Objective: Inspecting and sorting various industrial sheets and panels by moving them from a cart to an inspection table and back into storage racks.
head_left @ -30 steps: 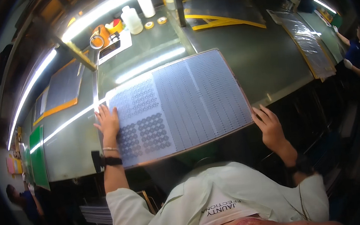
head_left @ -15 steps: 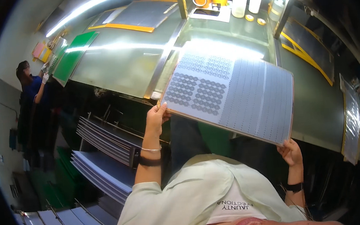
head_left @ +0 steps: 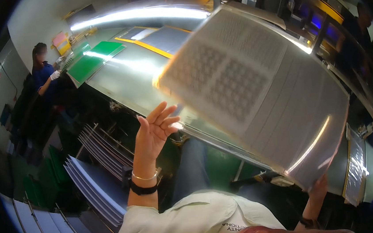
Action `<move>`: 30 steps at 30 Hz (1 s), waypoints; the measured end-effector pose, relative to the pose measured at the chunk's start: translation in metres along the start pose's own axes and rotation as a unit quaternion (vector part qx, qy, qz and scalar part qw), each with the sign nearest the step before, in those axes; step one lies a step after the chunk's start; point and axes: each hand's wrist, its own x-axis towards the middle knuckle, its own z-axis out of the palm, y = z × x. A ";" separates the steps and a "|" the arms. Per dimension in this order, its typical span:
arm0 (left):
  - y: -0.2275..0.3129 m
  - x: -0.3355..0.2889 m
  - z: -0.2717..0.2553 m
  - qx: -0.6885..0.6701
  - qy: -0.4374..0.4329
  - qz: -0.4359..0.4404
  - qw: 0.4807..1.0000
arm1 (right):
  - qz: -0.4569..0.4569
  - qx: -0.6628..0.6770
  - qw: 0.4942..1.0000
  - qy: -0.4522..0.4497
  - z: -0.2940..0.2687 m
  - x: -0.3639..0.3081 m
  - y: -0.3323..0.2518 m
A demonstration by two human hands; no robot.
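Note:
A large thin circuit-board panel, grey with rows of small dots and two darker patterned blocks, is tilted up above the table and blurred by motion. My right hand grips its near right corner, though the fingers are partly hidden behind the panel. Just off the panel's left edge is my left hand, palm up with its fingers spread and nothing in it.
Under the panel lies a glass-topped table, with a green sheet and yellow-edged dark films farther left. Racked panels stand beside my left arm. A person works at the far left.
My left hand has let go of the panel's left corner and opened. The panel has swung up and tilted, with my right hand still on its near right corner. The view has shifted.

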 end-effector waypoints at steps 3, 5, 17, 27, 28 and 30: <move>0.008 -0.014 -0.012 0.108 -0.067 0.010 0.992 | -0.121 0.260 0.953 -0.099 0.051 0.093 -0.055; -0.002 -0.035 -0.027 0.201 -0.092 -0.045 0.974 | -0.139 0.373 0.848 -0.349 0.082 0.182 -0.096; 0.071 -0.162 -0.082 0.379 0.431 0.043 0.818 | -0.096 0.374 0.895 -0.224 0.499 0.479 -0.304; 0.147 -0.272 -0.192 0.379 0.788 0.184 0.448 | -0.025 0.164 0.802 -0.573 0.633 0.569 -0.186; 0.148 -0.263 -0.206 0.362 0.781 0.195 0.470 | 0.009 0.097 0.804 -0.587 0.632 0.601 -0.168; 0.148 -0.266 -0.207 0.378 0.799 0.182 0.430 | 0.074 0.075 0.940 -0.326 0.664 0.574 -0.121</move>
